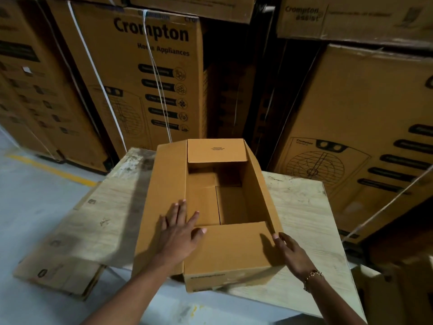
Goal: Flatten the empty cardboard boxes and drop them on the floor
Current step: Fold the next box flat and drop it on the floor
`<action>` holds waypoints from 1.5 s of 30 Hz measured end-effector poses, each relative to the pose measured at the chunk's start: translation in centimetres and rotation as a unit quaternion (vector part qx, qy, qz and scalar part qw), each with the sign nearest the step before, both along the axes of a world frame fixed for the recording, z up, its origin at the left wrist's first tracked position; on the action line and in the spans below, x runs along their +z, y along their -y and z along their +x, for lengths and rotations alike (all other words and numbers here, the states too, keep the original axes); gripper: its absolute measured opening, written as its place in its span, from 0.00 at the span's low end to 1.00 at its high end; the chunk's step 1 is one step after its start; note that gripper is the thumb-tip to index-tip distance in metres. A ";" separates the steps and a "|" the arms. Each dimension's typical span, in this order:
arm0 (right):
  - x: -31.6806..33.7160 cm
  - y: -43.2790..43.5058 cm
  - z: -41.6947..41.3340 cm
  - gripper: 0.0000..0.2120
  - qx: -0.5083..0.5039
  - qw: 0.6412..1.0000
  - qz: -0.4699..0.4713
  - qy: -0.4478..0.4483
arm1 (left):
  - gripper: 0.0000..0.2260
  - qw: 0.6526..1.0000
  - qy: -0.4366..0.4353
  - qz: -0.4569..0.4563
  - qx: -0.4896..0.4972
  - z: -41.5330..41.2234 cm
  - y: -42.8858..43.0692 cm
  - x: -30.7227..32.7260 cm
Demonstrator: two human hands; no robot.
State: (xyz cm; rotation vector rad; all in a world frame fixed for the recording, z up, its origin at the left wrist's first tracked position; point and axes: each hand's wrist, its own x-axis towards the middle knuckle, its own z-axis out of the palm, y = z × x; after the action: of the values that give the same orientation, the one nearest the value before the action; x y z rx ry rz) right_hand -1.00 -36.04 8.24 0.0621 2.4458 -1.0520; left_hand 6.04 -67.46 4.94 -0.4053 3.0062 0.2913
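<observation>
We see an open cardboard box (225,252) standing on the wooden tabletop (300,219), its flaps spread and its inside empty. The left hand (180,227) lies flat on the left flap, fingers (178,209) straight. The right hand (290,252) touches the near right corner with loose, open fingers (278,239). Printed cartons (145,78) stand stacked behind.

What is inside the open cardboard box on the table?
Inside the box only its bottom flaps show; it looks empty. The near top flap, folded inward, hides the nearest part.
</observation>
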 end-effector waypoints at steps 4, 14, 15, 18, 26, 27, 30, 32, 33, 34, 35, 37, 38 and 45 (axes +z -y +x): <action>-0.5 -1.8 -0.9 0.50 0.001 1.000 -0.011 0.011 | 0.31 0.998 0.038 0.045 0.019 -1.6 -0.6 1.9; 2.9 -4.5 -1.9 0.15 0.057 0.994 -0.057 0.076 | 0.09 0.856 0.064 0.504 0.094 5.4 0.6 8.2; 3.2 -4.7 -1.7 0.23 0.097 0.990 -0.058 0.083 | 0.13 0.875 0.086 0.467 0.091 6.4 0.4 7.6; 3.0 -4.5 -1.0 0.53 0.223 0.971 -0.022 0.077 | 0.59 0.942 0.148 0.288 0.087 8.7 -0.6 4.8; -0.4 -2.2 0.4 0.69 0.296 0.946 0.133 -0.019 | 0.63 0.967 0.049 0.205 0.144 9.0 -5.6 -0.3; -0.9 -1.9 0.4 0.67 0.290 0.946 0.143 -0.027 | 0.61 0.968 0.039 0.195 0.154 8.8 -5.8 -0.4; -1.7 -1.1 0.6 0.65 0.273 0.948 0.153 -0.065 | 0.56 0.972 0.012 0.175 0.159 8.7 -6.1 -0.6; -2.1 -1.0 0.6 0.66 0.259 0.948 0.162 -0.088 | 0.54 0.973 -0.001 0.168 0.159 8.9 -6.0 -0.8; -2.2 -1.2 0.5 0.67 0.251 0.949 0.164 -0.095 | 0.54 0.973 -0.003 0.167 0.156 8.8 -5.9 -0.9; -2.3 -1.4 0.4 0.67 0.245 0.951 0.161 -0.101 | 0.55 0.974 -0.003 0.169 0.152 8.8 -5.7 -1.0; -2.4 -1.6 0.3 0.68 0.240 0.952 0.159 -0.101 | 0.56 0.972 0.000 0.180 0.148 8.9 -5.4 -1.1; -2.4 -1.6 0.1 0.68 0.238 0.952 0.164 -0.098 | 0.58 0.962 0.012 0.229 0.150 8.7 -4.7 -0.7; -2.3 -1.5 0.0 0.68 0.242 0.950 0.175 -0.094 | 0.59 0.955 0.019 0.251 0.156 8.4 -4.2 -0.4; 0.0 0.4 -2.8 0.70 0.230 0.958 0.169 0.001 | 0.54 0.964 0.006 0.213 0.157 -1.9 0.8 0.4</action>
State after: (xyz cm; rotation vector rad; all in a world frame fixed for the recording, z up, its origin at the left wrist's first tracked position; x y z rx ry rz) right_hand -3.77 -36.46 8.21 -0.3774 2.4394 -0.4285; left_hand 4.12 -68.23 5.37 -0.8238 2.7437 0.9328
